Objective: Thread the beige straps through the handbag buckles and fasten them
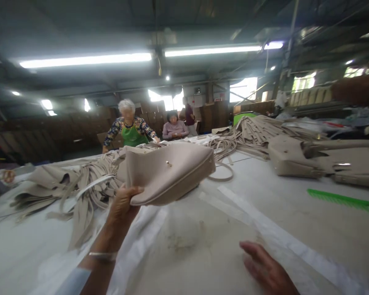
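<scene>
My left hand (pixel 126 203) is closed on the near left corner of a beige handbag (pixel 175 172), thumb on top and the other fingers hidden beneath. The handbag is held up over the table, tilted on its side, with a small gold-coloured fitting on its face. Lower right, my right hand (pixel 264 266) is above the tabletop, slightly blurred, with fingers apart and nothing in it. A piled bundle of beige straps (pixel 95 184) lies to the left of the handbag.
White tabletop (pixel 187 254) bears pale strips of material (pixel 264 229). On the right lie more beige bags (pixel 295 159) and a green comb-like strip (pixel 341 198). Farther back is a heap of beige straps (pixel 258 131). Across the table, a person in a green apron (pixel 133 135) stands.
</scene>
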A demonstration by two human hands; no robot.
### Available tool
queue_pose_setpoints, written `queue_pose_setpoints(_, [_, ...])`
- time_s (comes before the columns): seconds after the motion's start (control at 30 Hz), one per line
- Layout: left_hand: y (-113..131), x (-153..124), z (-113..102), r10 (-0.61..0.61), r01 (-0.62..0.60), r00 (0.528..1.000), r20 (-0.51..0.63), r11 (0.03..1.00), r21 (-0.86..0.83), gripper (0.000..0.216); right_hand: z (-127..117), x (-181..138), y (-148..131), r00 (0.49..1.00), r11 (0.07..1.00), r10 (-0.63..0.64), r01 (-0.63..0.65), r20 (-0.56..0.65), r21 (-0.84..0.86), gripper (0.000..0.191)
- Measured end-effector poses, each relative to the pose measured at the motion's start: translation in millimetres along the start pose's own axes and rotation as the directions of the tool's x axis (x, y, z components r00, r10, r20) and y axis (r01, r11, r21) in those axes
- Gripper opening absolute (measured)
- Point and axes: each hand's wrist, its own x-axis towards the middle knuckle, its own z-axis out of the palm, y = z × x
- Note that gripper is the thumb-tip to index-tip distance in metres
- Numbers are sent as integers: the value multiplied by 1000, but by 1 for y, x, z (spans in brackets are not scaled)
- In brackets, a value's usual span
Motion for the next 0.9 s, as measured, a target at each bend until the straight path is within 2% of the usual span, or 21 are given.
queue_pose_setpoints(0.07, [-5, -44, -6, -24, 22, 998, 59, 999, 36, 55, -9, 1, -12, 988, 931, 129, -91, -86, 353, 65])
queue_pose_setpoints(0.13, [-14, -80, -16, -96, 84, 989, 115, 991, 103, 63, -17, -3, -28, 987, 782, 154, -94, -44, 617, 70])
queue_pose_setpoints(0.17, [-19, -95, -23, -152, 133, 979, 136, 981, 140, 66, -20, -6, -36, 993, 739, 113, -103, 29, 665, 69])
queue_pose_setpoints(0.23, [-31, -118, -38, -248, 217, 957, 153, 957, 193, 71, -21, -14, -51, 981, 744, 76, -175, 178, 644, 58])
queue_pose_setpoints(0.3, [-41, -135, -53, -275, 244, 952, 130, 945, 218, 73, -18, -21, -59, 950, 744, 107, -272, 293, 610, 55])
queue_pose_setpoints(0.37, [-46, -149, -68, -300, 262, 946, 119, 930, 258, 74, -13, -29, -61, 934, 732, 96, -301, 345, 612, 58])
queue_pose_setpoints(0.47, [-42, -165, -80, -365, 274, 911, 193, 884, 378, 81, -6, -40, -63, 927, 760, 26, -262, 375, 595, 67])
queue_pose_setpoints(0.5, [-37, -170, -81, -325, 209, 920, 220, 881, 425, 86, -6, -43, -64, 922, 782, 6, -245, 386, 573, 69])
queue_pose_setpoints(0.57, [-25, -181, -79, -111, -49, 961, 254, 834, 549, 98, -8, -48, -66, 917, 831, -16, -210, 399, 515, 73])
queue_pose_setpoints(0.6, [-17, -186, -76, 23, -199, 960, 279, 756, 624, 101, -9, -49, -67, 912, 853, -30, -190, 409, 487, 75])
queue_pose_setpoints(0.63, [-10, -190, -72, 144, -336, 936, 322, 638, 693, 100, -11, -50, -67, 906, 871, -48, -168, 420, 462, 78])
queue_pose_setpoints(0.7, [2, -197, -63, 265, -543, 839, 474, 361, 758, 89, -14, -52, -67, 891, 901, -90, -118, 445, 419, 81])
queue_pose_setpoints(0.77, [9, -199, -54, 238, -700, 711, 662, 151, 698, 78, -16, -56, -65, 885, 919, -110, -82, 452, 385, 84])
queue_pose_setpoints(0.83, [8, -198, -48, 199, -787, 609, 767, 33, 616, 66, -14, -64, -63, 897, 928, -94, -78, 433, 364, 88])
queue_pose_setpoints(0.87, [5, -197, -45, 199, -797, 593, 780, 4, 605, 55, -12, -69, -62, 906, 928, -77, -88, 416, 363, 92])
queue_pose_setpoints(0.9, [1, -196, -44, 221, -790, 597, 771, -6, 613, 41, -9, -75, -60, 917, 926, -62, -95, 395, 365, 97])
